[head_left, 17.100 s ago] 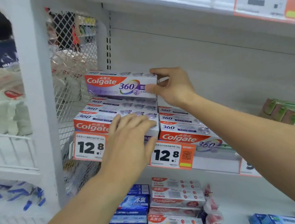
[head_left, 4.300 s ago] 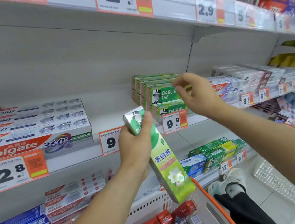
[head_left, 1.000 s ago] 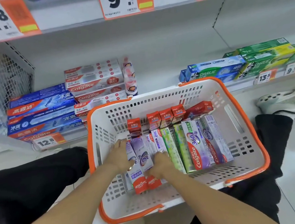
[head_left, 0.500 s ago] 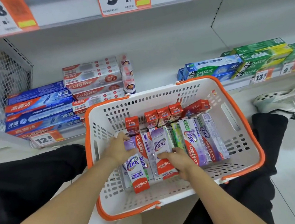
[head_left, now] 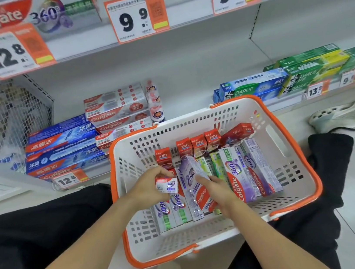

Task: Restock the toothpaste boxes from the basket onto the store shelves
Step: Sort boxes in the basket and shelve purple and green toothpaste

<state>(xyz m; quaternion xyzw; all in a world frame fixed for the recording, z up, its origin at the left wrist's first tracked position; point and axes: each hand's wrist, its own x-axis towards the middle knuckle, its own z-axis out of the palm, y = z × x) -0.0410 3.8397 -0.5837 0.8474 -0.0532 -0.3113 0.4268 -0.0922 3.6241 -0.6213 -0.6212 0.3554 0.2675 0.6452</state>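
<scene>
A white basket with an orange rim (head_left: pixel 298 156) sits on my lap and holds several toothpaste boxes. My left hand (head_left: pixel 150 188) grips one purple Colgate 360 box (head_left: pixel 167 184) by its end, raised above the others. My right hand (head_left: pixel 216 191) holds a second purple Colgate 360 box (head_left: pixel 192 184), tilted up on its edge. More Colgate 360 boxes (head_left: pixel 239 178) lie flat to the right, green boxes (head_left: pixel 217 165) between them. Small red boxes (head_left: pixel 198 145) stand along the far side.
The lower shelf (head_left: pixel 188 91) carries blue Colgate boxes (head_left: pixel 60 148), red-and-white Colgate boxes (head_left: pixel 116 111) and green Darlie boxes (head_left: pixel 309 70). The upper shelf edge (head_left: pixel 189 16) bears price tags, with a Colgate 360 box (head_left: pixel 7 17) above. A wire divider (head_left: pixel 5 117) stands left. A shoe (head_left: pixel 347 112) lies right.
Both hands have lifted their Colgate 360 boxes higher out of the row; the left box now points end-on at me and the right box has tipped onto its edge.
</scene>
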